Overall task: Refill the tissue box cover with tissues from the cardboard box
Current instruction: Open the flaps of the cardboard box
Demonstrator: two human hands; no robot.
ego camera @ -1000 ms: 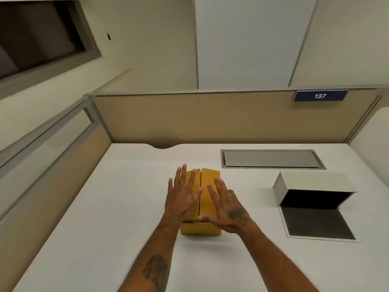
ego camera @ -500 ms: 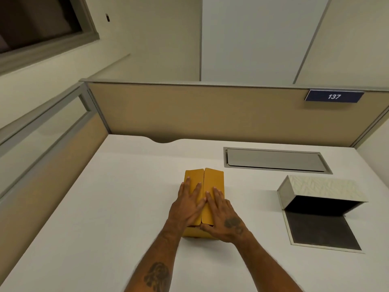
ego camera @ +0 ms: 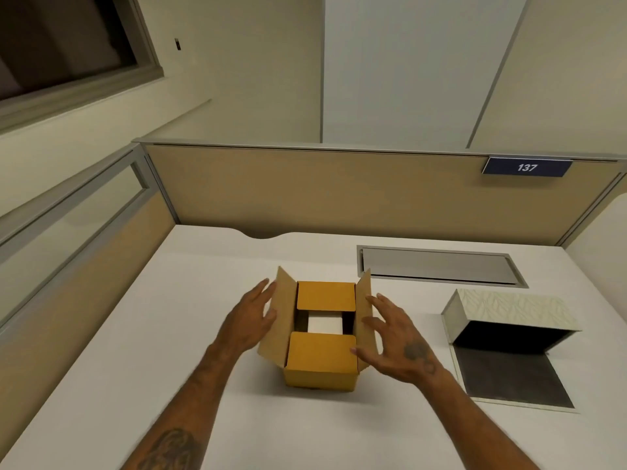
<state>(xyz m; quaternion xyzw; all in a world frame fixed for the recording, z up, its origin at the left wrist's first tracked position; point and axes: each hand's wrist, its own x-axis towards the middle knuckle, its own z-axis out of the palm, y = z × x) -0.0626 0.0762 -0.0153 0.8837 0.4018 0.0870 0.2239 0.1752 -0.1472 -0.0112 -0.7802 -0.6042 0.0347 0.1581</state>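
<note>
So the big change from a half second ago: the two long top flaps of the cardboard box (ego camera: 320, 354), which were pressed flat and closed under both palms, are now swung up and outward, one on each side. The left hand (ego camera: 249, 322) sits against the outside of the left flap (ego camera: 283, 317) with fingers spread wide and loose, not gripping anything, and the right hand (ego camera: 395, 340) does the same against the right flap (ego camera: 366, 312), fingers fanned open. Under those, the two short inner flaps are still folded down, one at the far end and one at the near end, and in the gap between them you can see something white, which I'm guessing is the tissues (ego camera: 324, 324). So the box is half opened, basically. The tissue box cover (ego camera: 509, 312) lies well off to the right on the white desk (ego camera: 135, 334), tipped on its side with its dark hollow inside facing the camera, and a flat dark panel (ego camera: 509, 376) lies just in front of it. Nothing is in it yet, so the actual refill hasn't started; my read is the inner flaps need folding back next before the tissues can come out.
</note>
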